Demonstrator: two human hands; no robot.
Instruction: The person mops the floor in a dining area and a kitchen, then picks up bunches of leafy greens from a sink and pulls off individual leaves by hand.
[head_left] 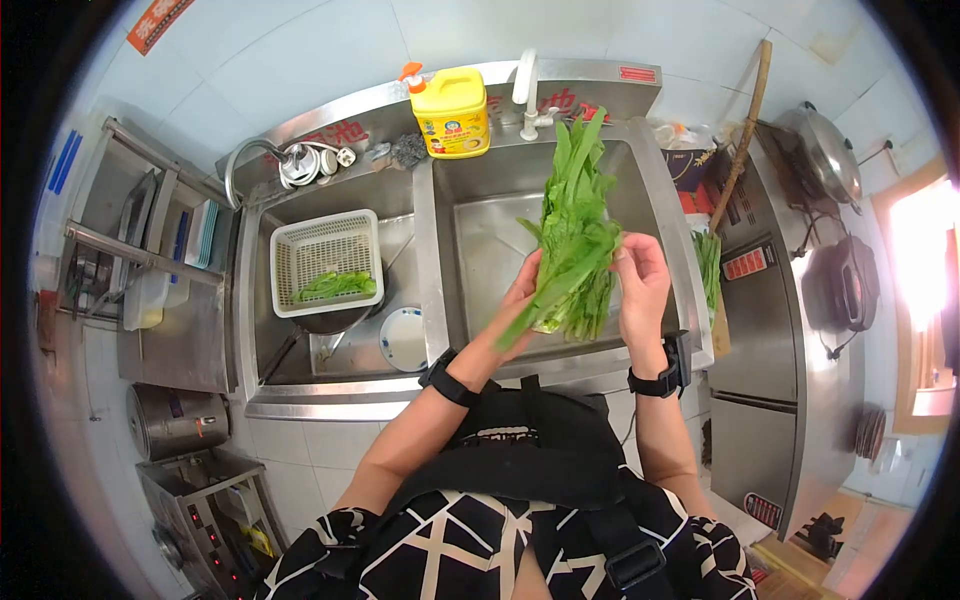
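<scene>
A bunch of long green leafy vegetables (575, 225) is held upright over the right basin of a steel double sink (430, 250). My left hand (518, 298) grips the stalks low on the left side. My right hand (640, 280) holds the same bunch from the right, fingers curled on the stems. Both wrists wear black bands. In the left basin stands a white plastic basket (300, 255) with a few green leaves (338, 286) in it.
A yellow detergent bottle (452, 112) stands on the sink's back ledge beside a white faucet (526, 92). A small white dish (404, 338) lies in the left basin. More greens (708, 268) rest at the sink's right edge. Woks (825, 150) sit on the stove at right.
</scene>
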